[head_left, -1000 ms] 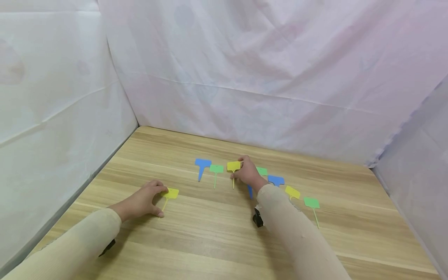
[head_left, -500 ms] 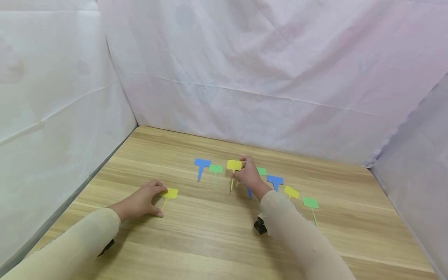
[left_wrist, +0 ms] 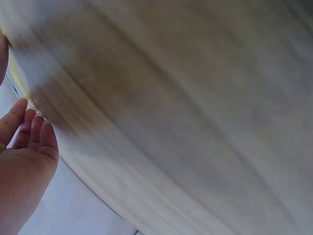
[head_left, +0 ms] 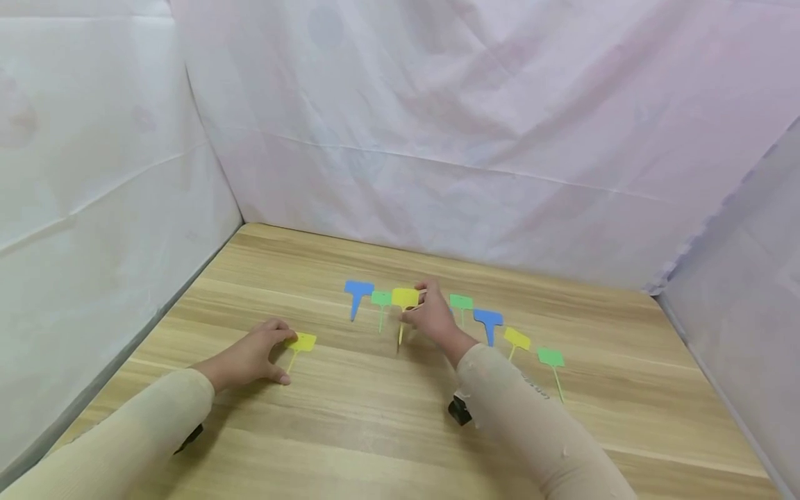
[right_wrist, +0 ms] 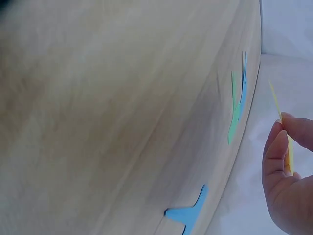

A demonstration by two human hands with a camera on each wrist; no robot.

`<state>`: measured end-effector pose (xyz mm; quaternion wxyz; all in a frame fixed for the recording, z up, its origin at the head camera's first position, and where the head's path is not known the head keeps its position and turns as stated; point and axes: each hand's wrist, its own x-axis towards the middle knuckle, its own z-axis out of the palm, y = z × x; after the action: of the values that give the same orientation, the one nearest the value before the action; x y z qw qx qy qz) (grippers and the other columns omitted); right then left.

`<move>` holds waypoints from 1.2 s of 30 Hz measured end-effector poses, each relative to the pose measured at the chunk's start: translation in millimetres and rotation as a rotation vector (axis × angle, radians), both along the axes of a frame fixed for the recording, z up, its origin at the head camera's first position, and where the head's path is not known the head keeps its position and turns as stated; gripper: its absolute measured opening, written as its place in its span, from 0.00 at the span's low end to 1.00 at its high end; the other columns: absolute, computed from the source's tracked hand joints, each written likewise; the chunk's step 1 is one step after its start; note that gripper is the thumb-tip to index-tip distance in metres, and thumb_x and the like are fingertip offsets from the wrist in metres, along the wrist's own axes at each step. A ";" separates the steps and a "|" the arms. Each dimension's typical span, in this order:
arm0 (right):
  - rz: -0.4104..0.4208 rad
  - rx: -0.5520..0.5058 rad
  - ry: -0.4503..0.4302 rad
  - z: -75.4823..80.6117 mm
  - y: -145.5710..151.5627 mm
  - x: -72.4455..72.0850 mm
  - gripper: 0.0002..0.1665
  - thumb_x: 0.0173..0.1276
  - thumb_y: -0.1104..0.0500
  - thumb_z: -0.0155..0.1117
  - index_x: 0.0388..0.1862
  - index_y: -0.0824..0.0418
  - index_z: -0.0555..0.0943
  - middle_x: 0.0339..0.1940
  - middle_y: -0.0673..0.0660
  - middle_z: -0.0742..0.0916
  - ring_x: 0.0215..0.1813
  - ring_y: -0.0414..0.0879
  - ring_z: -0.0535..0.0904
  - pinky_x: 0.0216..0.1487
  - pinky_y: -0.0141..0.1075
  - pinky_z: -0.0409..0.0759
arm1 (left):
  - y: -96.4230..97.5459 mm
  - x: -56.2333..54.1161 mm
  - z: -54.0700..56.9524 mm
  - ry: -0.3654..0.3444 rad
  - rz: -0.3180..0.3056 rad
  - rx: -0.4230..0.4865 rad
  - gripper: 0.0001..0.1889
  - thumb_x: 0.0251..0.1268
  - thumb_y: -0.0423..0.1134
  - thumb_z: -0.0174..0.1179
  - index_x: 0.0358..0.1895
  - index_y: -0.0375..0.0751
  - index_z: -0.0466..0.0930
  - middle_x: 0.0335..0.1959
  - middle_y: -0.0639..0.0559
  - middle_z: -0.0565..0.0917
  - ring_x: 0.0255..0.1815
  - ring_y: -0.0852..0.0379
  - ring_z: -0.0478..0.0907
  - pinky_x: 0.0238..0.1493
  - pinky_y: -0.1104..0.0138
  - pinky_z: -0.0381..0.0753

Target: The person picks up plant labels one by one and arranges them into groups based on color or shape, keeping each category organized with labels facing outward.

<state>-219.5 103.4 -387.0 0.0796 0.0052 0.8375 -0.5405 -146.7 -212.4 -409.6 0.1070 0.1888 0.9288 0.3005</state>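
Observation:
In the head view my right hand [head_left: 434, 316] pinches a yellow T-shaped plant label [head_left: 405, 298] by its stem, just below the head. It is tilted, with its pointed end close over the table. The right wrist view shows the thin yellow label [right_wrist: 275, 98] between thumb and fingers. My left hand [head_left: 246, 359] rests at a second yellow label [head_left: 304, 342], fingertips on the head and thumb apart, beside the stem's lower end. A green label [head_left: 381, 298] and a blue label [head_left: 359, 287] lie left of the held one.
Right of my right hand, a green label [head_left: 461, 302], a blue label [head_left: 489, 318], a yellow label [head_left: 517, 338] and another green label [head_left: 551, 357] form a slanting row. Another blue piece is mostly hidden behind the hand. Cloth walls [head_left: 437, 139] border the wooden table [head_left: 350, 430].
My right hand has raised the yellow label slightly and carried it left, nearer the green one. More of the green label on its right now shows. My left hand keeps its place.

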 end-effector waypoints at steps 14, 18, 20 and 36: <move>0.099 0.073 -0.023 7.6 -22.7 16.0 0.37 0.56 0.72 0.70 0.61 0.62 0.62 0.46 0.60 0.71 0.43 0.50 0.79 0.37 0.34 0.77 | -1.9 -5.4 3.8 0.003 -0.016 -0.029 0.37 0.41 0.40 0.77 0.57 0.25 0.74 0.53 0.40 0.73 0.55 0.41 0.68 0.60 0.45 0.69; 0.107 0.066 -0.021 8.7 -29.1 18.0 0.37 0.56 0.72 0.70 0.61 0.62 0.62 0.46 0.60 0.71 0.44 0.50 0.79 0.38 0.35 0.76 | -2.2 -7.6 4.9 0.017 -0.026 -0.046 0.37 0.42 0.40 0.77 0.57 0.24 0.73 0.52 0.40 0.73 0.54 0.42 0.68 0.60 0.46 0.69; 0.109 0.069 -0.016 8.9 -32.9 18.6 0.38 0.55 0.73 0.70 0.60 0.63 0.62 0.45 0.60 0.70 0.43 0.50 0.79 0.39 0.35 0.77 | -2.2 -8.5 5.6 0.022 -0.030 -0.052 0.37 0.42 0.40 0.77 0.57 0.24 0.73 0.52 0.40 0.73 0.54 0.42 0.68 0.60 0.46 0.69; 0.190 0.110 -0.025 1.0 -63.0 30.8 0.39 0.52 0.73 0.72 0.59 0.63 0.62 0.44 0.60 0.75 0.40 0.47 0.76 0.42 0.35 0.77 | 0.8 -5.7 9.4 0.038 -0.044 -0.073 0.36 0.42 0.41 0.77 0.56 0.24 0.74 0.53 0.38 0.73 0.55 0.40 0.69 0.59 0.46 0.69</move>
<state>-188.7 40.4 -386.1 0.1404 -0.0630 0.8617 -0.4835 -152.4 -211.6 -400.1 0.1027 0.2109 0.9366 0.2604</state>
